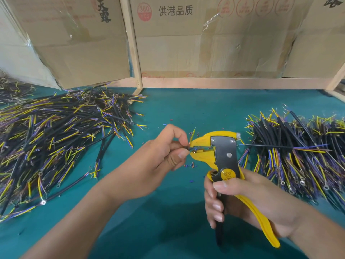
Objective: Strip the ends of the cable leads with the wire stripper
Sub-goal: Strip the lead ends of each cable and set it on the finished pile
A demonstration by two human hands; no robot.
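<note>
Pinching the short coloured leads of a black-sheathed cable (188, 147) between thumb and curled fingers, the left hand (164, 152) is feeding their ends into the nose of a yellow-and-steel automatic wire stripper (222, 152); the right hand (242, 200) is wrapping its fingers around the stripper's yellow and black handles, thumb lying across the pivot; the jaws are appearing nearly closed on the lead ends, though the exact bite is too small to tell; one yellow-green lead is standing up free above the nose. To either side, large heaps of similar black cables with yellow, blue and brown leads (61, 133) are lying on the teal work mat (177, 113); small clipped insulation bits (188, 165) are scattering beneath the tool. For a clean strip, judging from this, the leads should be sitting straight and level in the jaws, held firmly just beside the nose while the handles are being squeezed evenly.
</note>
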